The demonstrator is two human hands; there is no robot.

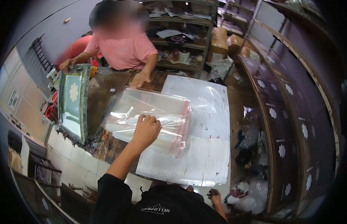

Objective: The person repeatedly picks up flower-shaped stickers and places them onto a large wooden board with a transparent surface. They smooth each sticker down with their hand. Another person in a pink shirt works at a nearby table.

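A stack of clear plastic bags (151, 100) with red-lined edges lies in the middle of the table, partly over white sheets. My left hand (147, 128) rests on top of the stack, its fingers curled and closed on the plastic. Low at the right, beside my body, hangs my right hand (214, 195); its fingers are dark and too small to make out. Across the table, a person in a pink shirt has one hand (141, 79) at the far edge of the bags. Their other hand (65, 65) holds a printing screen (73, 108) upright, with a pale flower shape on it.
Large white sheets (203, 112) cover the table's right part. Red containers (51, 113) stand beyond the screen at the left. Dark panels with white flower prints (282, 149) lean along the right side. Shelves (181, 22) and cardboard boxes (219, 41) fill the back.
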